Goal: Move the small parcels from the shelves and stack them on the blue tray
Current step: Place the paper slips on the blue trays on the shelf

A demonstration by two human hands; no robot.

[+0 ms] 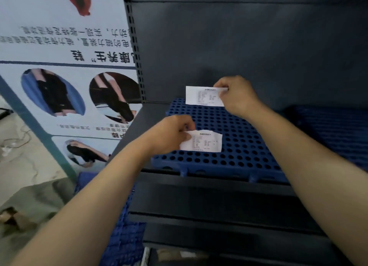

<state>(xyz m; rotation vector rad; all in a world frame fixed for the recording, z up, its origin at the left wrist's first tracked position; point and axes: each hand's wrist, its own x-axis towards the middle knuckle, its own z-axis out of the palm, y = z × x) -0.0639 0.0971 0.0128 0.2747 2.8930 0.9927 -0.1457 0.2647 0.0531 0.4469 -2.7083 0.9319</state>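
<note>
A blue perforated tray (235,146) lies on a dark shelf in front of me. My left hand (171,134) pinches the left edge of a small white parcel with a printed label (205,141), low over the tray's near part. My right hand (237,95) grips the right end of a second white labelled parcel (201,96), held above the tray's far edge. Whether either parcel touches the tray I cannot tell.
The dark shelf unit has a slotted upright (137,52) at the left and a back panel (249,46). A second blue tray (334,130) lies to the right. A large printed poster (59,76) leans at the left. More blue grid (123,236) sits lower down.
</note>
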